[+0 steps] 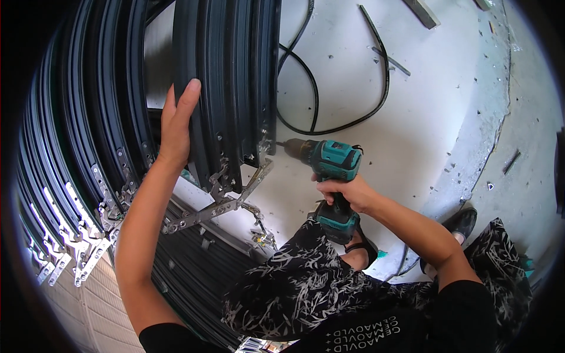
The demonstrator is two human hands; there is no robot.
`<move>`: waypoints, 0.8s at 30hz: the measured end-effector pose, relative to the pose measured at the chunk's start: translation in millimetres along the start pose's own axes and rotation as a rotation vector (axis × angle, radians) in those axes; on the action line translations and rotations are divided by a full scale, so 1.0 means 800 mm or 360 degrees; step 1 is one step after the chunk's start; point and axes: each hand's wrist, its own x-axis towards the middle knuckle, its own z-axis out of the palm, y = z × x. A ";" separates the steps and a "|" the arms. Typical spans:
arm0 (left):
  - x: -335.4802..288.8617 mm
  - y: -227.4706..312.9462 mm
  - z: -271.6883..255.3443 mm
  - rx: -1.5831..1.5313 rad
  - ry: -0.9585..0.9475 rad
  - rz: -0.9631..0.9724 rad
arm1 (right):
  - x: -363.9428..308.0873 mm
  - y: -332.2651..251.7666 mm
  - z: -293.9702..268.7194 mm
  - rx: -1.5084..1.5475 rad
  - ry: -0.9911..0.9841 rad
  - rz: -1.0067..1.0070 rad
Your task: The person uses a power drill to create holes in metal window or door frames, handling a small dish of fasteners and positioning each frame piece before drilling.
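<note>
My right hand (348,193) is wrapped round the grip of a teal and black cordless drill (338,160). The drill points left, its bit close to a small metal hinge fitting (265,143) on a dark grey ribbed metal frame (235,76); I cannot tell whether the bit touches it. My left hand (176,126) grips the left edge of that frame, thumb on the front and the other fingers mostly hidden. A jointed silver hinge arm (220,209) hangs off the frame's lower end.
Several similar dark profiles (88,106) with hinge arms stand in a row on the left. More dark profiles (194,259) lie below my left arm. A black cable (347,126) loops on the pale floor (429,100), among scattered scraps. A metal offcut (422,13) lies at the far right.
</note>
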 end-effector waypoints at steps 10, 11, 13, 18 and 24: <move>0.000 0.004 0.004 -0.0025 -0.0058 -0.0076 | 0.004 0.000 0.003 -0.0034 0.0007 -0.0021; 0.003 -0.002 -0.002 -0.0082 -0.0047 -0.0272 | 0.005 0.001 0.004 -0.0031 0.0005 -0.0018; 0.005 -0.004 -0.004 -0.0140 -0.0039 -0.0476 | 0.006 0.003 0.007 -0.0033 0.0046 -0.0038; 0.001 -0.003 -0.008 -0.0056 0.0105 -0.0638 | 0.010 0.016 0.005 -0.0272 0.0070 -0.0125; -0.003 0.000 -0.018 -0.0238 0.0014 -0.0682 | 0.012 0.024 -0.004 -0.0191 0.0012 -0.0151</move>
